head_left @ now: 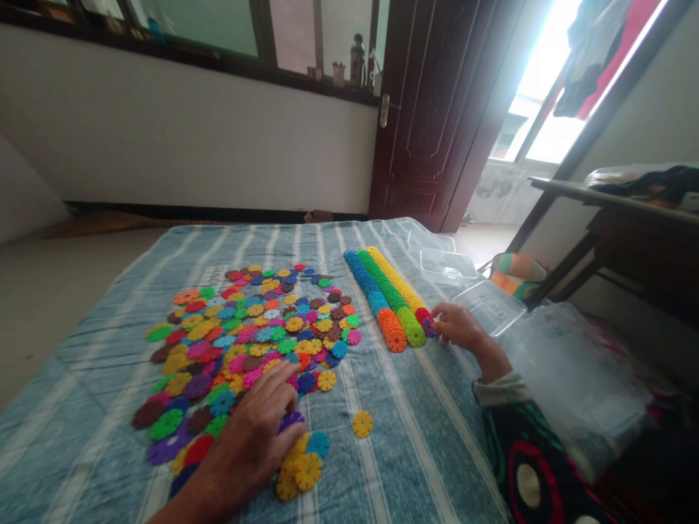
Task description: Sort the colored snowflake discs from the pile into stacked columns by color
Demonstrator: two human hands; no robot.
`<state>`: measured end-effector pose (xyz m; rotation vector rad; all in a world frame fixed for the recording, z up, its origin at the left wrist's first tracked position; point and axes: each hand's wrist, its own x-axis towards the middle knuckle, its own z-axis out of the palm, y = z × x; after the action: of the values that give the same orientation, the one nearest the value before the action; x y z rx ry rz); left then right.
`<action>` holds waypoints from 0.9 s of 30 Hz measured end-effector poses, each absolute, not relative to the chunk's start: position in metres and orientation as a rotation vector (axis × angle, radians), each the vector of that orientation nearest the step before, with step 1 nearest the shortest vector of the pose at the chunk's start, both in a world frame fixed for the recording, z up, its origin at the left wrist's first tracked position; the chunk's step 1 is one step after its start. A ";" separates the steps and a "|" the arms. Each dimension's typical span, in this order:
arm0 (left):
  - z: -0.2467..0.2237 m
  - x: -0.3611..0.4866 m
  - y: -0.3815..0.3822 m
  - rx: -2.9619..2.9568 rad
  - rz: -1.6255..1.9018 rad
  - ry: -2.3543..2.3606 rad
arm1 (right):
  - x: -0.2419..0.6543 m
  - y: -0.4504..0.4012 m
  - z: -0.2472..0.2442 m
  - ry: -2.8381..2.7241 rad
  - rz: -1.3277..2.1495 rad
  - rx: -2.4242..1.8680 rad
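Observation:
Many colorful notched plastic discs (pixel 254 342) lie in a loose, overlapping pile on a striped cloth. My left hand (pixel 262 415) rests on the pile's near side, fingers stretched out, with a purple disc (pixel 291 420) between thumb and index finger. To the right, discs lie overlapped in long rows: a blue row (pixel 360 276) ending in orange, a green row (pixel 385 284) ending in light green, and a yellow row (pixel 397 278) ending in red. At the near end of the yellow row, my right hand (pixel 461 327) pinches a purple disc (pixel 429 326) against the red ones.
A single yellow disc (pixel 362 423) lies apart on the striped cloth (pixel 404 451). Clear plastic containers (pixel 451 266) and a clear lid (pixel 491 306) sit along the right edge, near a plastic bag (pixel 568 364). A dark table (pixel 617 200) stands at right; a door (pixel 431 94) is behind.

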<state>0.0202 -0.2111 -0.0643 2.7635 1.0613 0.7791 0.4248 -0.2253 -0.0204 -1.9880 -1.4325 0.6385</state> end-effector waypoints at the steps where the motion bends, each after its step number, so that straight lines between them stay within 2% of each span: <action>1: -0.063 0.021 -0.212 2.758 0.796 1.049 | 0.424 -0.226 -0.020 -1.437 0.640 -1.989; 10: -0.032 0.033 -0.221 2.747 0.810 1.006 | 0.417 -0.225 -0.019 -1.494 0.495 -2.059; 16: -0.032 0.034 -0.221 2.772 0.831 0.984 | 0.416 -0.222 -0.022 -1.525 0.375 -2.088; 27: -0.038 0.037 -0.221 2.720 1.016 0.971 | 0.398 -0.235 -0.001 -1.554 0.508 -1.970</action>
<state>0.0367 -0.2214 -0.0377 2.7203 0.9711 1.0163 0.3981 -0.2347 -0.0011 -1.9696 -1.5539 0.5083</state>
